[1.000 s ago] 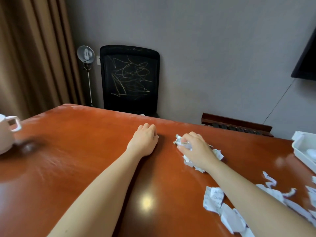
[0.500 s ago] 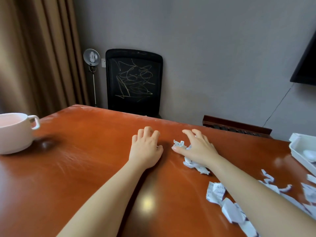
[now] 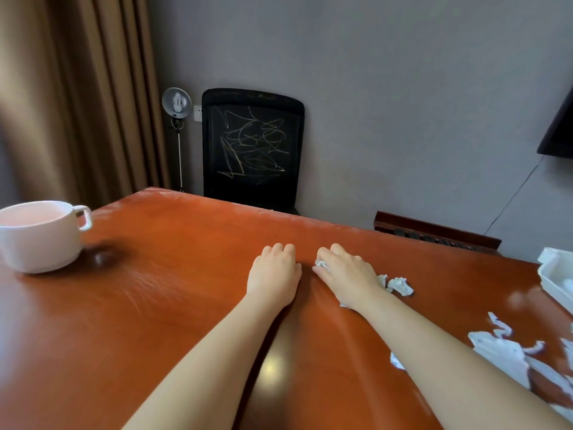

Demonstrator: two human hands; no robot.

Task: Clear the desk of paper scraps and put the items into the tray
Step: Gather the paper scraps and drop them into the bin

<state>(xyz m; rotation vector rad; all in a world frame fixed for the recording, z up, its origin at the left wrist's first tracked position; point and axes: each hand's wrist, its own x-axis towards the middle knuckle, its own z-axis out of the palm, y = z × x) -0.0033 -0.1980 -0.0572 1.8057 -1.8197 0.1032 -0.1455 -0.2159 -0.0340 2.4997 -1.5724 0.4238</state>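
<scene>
Paper scraps (image 3: 398, 284) lie under the right hand (image 3: 347, 276).

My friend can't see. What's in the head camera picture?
A person's right hand presses on crumpled paper scraps on a reddish desk, the left hand resting flat beside it. More scraps lie at right near a white tray; a white cup stands far left.
</scene>
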